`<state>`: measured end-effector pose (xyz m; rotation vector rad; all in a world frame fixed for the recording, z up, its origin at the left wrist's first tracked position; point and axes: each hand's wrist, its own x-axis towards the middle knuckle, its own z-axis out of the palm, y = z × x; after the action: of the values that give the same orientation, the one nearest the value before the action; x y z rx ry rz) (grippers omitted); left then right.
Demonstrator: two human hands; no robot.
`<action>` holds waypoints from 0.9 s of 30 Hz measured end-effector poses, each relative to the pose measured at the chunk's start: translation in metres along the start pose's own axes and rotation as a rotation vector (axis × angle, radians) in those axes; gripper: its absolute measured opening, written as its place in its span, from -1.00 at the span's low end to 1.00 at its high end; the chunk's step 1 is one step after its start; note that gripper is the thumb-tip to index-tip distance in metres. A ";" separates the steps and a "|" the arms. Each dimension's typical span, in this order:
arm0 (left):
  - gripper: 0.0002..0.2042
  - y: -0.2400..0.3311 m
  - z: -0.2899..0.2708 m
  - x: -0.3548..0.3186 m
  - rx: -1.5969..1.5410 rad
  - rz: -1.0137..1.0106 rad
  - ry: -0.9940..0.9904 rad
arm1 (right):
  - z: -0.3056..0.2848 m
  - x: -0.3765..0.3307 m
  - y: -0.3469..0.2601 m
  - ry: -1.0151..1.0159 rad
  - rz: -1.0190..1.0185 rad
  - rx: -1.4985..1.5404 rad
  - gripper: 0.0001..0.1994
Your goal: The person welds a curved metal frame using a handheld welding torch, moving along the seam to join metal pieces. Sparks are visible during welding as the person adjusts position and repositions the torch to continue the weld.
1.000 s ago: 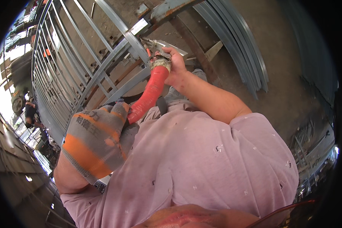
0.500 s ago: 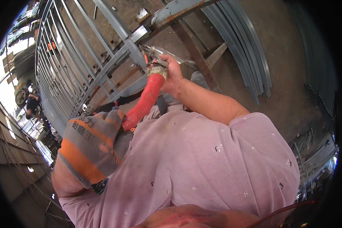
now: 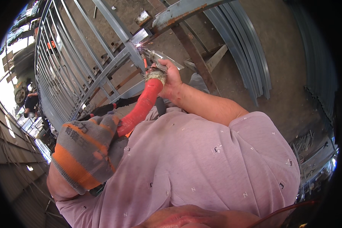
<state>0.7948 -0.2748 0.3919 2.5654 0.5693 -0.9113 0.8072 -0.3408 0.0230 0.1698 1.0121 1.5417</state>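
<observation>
A red tube-like covering (image 3: 142, 100) runs from the grey-and-orange knit sleeve (image 3: 85, 152) on my left arm to a frayed pale wrapping (image 3: 154, 77). No left fingers can be made out. From the wrapping the thin orange neck of a welding torch (image 3: 144, 61) points forward. At its tip a bright arc (image 3: 138, 45) throws sparks at a corner joint of the grey metal frame (image 3: 129, 47). My bare right hand (image 3: 171, 75) is closed round the wrapped end, thumb side up, steadying the torch. Just ahead of it lies a shiny metal piece (image 3: 169, 59), partly hidden by my fingers.
A barred metal panel (image 3: 70, 72) spreads to the left. A rusty-edged beam (image 3: 178, 15) crosses the top, with a brown support (image 3: 193, 57) under it. Long grey steel profiles (image 3: 243, 49) lie at the right. Another person (image 3: 31, 104) bends down at far left.
A bright arc with sparks has appeared at the torch tip. The red covering and knit sleeve have shifted slightly left. My right hand has stayed nearly in place on the wrapped end.
</observation>
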 end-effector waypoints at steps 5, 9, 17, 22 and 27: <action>-0.64 0.002 -0.006 0.002 -0.051 -0.032 -0.005 | 0.002 -0.001 0.003 -0.025 -0.018 -0.026 -0.75; -0.65 0.003 -0.012 -0.002 -0.057 -0.064 -0.017 | 0.004 -0.002 0.005 -0.015 -0.024 -0.001 -0.75; -0.68 0.003 -0.019 -0.013 -0.071 -0.134 -0.041 | 0.010 -0.005 0.011 0.001 -0.031 -0.003 -0.74; -0.70 0.005 -0.023 -0.018 -0.077 -0.186 -0.068 | 0.013 -0.006 0.015 0.008 -0.031 -0.038 -0.72; -0.71 0.007 -0.026 -0.020 -0.091 -0.240 -0.095 | 0.017 -0.010 0.019 -0.007 -0.036 -0.043 -0.72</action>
<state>0.7975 -0.2740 0.4257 2.3937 0.8838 -1.0531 0.8064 -0.3391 0.0498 0.1267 0.9712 1.5277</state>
